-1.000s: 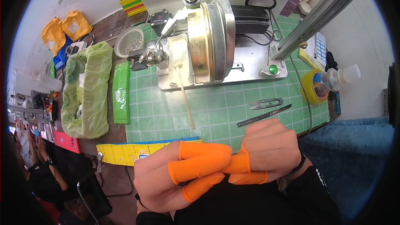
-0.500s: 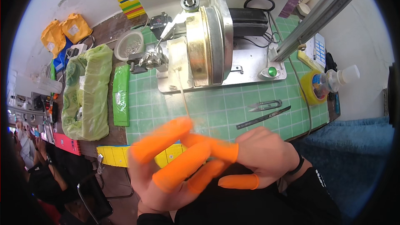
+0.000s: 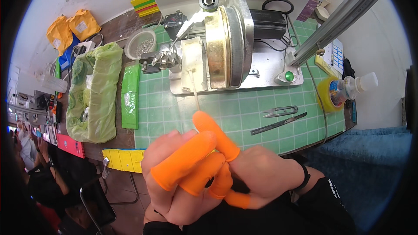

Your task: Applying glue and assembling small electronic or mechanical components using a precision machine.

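Machine (image 3: 226, 43) with a broad brass-coloured disc stands on its metal base at the far side of the worktop, well beyond the fingers. Under it a green gridded mat (image 3: 244, 117) reaches almost back to the hands. A crumpled green bag (image 3: 96, 91) lies far off to the left of the fingers, with a flat green packet (image 3: 130, 95) just beside it.

The left hand (image 3: 178, 178) and right hand (image 3: 265, 176) meet at the near edge of the mat, both wearing orange finger covers (image 3: 187, 159). Half a second ago the left fingers were fanned out and raised; now they are curled and pressed together, with the right fingers closed against their tips and the right forefinger lying across the top. That suggests the hands have gone from spreading to gripping each other, perhaps seating a cover. Whether anything is pinched between them cannot be told.

A pale thin strand (image 3: 194, 93) hangs from the machine toward the fingers; its lower end is hidden behind them. A thin blade (image 3: 278, 123) and small snips (image 3: 281, 112) lie apart, beyond and right of the fingers.
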`<move>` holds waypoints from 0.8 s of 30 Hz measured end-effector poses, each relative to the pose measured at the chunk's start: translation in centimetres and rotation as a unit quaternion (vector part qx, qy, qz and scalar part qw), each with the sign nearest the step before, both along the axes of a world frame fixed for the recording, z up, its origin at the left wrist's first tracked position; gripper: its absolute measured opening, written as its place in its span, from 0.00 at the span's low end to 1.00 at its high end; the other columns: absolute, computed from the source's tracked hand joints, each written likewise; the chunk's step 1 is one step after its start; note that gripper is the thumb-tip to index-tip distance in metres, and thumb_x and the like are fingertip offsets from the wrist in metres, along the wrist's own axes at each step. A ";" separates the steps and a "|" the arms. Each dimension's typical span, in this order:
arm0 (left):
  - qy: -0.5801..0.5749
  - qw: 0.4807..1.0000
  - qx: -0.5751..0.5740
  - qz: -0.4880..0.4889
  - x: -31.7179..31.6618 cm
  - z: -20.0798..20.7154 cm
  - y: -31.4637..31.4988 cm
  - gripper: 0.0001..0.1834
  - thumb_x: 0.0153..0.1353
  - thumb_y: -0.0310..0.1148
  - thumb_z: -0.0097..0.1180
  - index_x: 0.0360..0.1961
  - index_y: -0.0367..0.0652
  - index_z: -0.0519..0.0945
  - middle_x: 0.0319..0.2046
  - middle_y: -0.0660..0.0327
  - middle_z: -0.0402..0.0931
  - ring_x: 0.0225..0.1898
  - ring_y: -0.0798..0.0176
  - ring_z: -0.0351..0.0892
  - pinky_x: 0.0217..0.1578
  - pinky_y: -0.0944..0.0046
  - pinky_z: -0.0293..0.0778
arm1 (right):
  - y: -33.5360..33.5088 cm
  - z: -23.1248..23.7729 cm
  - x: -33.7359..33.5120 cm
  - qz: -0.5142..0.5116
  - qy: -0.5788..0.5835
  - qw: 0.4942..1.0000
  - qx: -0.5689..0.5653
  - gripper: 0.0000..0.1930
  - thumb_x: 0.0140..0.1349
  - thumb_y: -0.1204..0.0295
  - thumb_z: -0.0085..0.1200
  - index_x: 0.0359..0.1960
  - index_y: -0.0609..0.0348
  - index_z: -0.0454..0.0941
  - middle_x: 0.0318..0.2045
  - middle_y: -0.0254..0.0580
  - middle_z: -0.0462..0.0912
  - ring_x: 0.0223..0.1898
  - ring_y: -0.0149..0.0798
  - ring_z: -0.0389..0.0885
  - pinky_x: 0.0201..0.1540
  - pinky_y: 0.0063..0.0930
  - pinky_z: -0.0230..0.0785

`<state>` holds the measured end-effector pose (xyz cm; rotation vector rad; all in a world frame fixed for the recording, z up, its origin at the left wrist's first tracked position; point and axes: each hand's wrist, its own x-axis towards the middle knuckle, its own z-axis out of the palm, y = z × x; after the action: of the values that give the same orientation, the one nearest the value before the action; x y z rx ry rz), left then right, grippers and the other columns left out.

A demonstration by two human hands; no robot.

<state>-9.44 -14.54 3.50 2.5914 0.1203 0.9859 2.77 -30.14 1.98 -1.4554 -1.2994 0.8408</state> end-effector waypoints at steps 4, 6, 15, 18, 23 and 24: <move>0.005 1.000 -0.016 -0.025 0.6 -0.2 0.5 0.13 0.55 0.34 0.75 0.38 0.44 0.86 0.54 0.55 0.80 0.56 0.46 0.79 0.58 0.46 0.78 | 0.0 -1.1 -0.9 -0.031 -0.036 0.996 -0.071 0.43 0.56 0.68 0.69 0.72 0.69 0.62 0.34 0.50 0.86 0.30 0.56 0.86 0.33 0.42 0.78; 0.005 0.996 -0.061 -0.063 1.1 -0.6 0.5 0.15 0.52 0.33 0.75 0.39 0.44 0.85 0.53 0.55 0.80 0.55 0.47 0.80 0.60 0.43 0.77 | 0.0 -1.9 -0.9 -0.041 -0.061 0.994 -0.075 0.39 0.55 0.68 0.69 0.68 0.66 0.68 0.34 0.49 0.85 0.30 0.56 0.86 0.32 0.43 0.78; 0.014 0.998 0.030 -0.058 1.1 -0.5 0.5 0.15 0.49 0.37 0.76 0.38 0.47 0.86 0.53 0.57 0.78 0.56 0.48 0.79 0.64 0.31 0.72 | 0.7 -3.4 -0.7 -0.080 -0.108 0.989 0.054 0.46 0.56 0.72 0.66 0.76 0.64 0.58 0.45 0.56 0.85 0.25 0.51 0.85 0.28 0.40 0.77; -0.037 0.998 0.046 -0.014 1.0 -1.3 1.0 0.13 0.54 0.41 0.73 0.38 0.49 0.89 0.52 0.67 0.81 0.58 0.55 0.76 0.62 0.36 0.73 | 0.8 -1.7 0.5 -0.053 0.022 0.998 0.012 0.52 0.57 0.71 0.67 0.82 0.60 0.49 0.72 0.62 0.66 0.50 0.51 0.88 0.49 0.38 0.80; -0.108 0.987 0.115 0.029 0.9 -1.1 -0.3 0.21 0.56 0.42 0.72 0.51 0.58 0.83 0.50 0.74 0.77 0.58 0.66 0.73 0.62 0.46 0.72 | 0.2 -3.1 -0.1 0.080 0.264 0.951 0.136 0.58 0.59 0.63 0.74 0.84 0.54 0.42 0.78 0.52 0.60 0.79 0.52 0.58 0.80 0.49 0.43; -0.109 0.988 0.111 0.023 1.0 -1.6 -0.9 0.21 0.56 0.42 0.72 0.51 0.58 0.83 0.50 0.74 0.77 0.58 0.66 0.73 0.62 0.46 0.72 | 0.1 -3.6 -0.6 0.073 0.264 0.952 0.135 0.58 0.59 0.63 0.74 0.84 0.54 0.42 0.78 0.52 0.60 0.79 0.52 0.58 0.80 0.49 0.43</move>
<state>-8.47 -15.42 1.89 2.6640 0.0133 1.3621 2.16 -30.05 -1.62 -0.8460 -1.0653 1.0190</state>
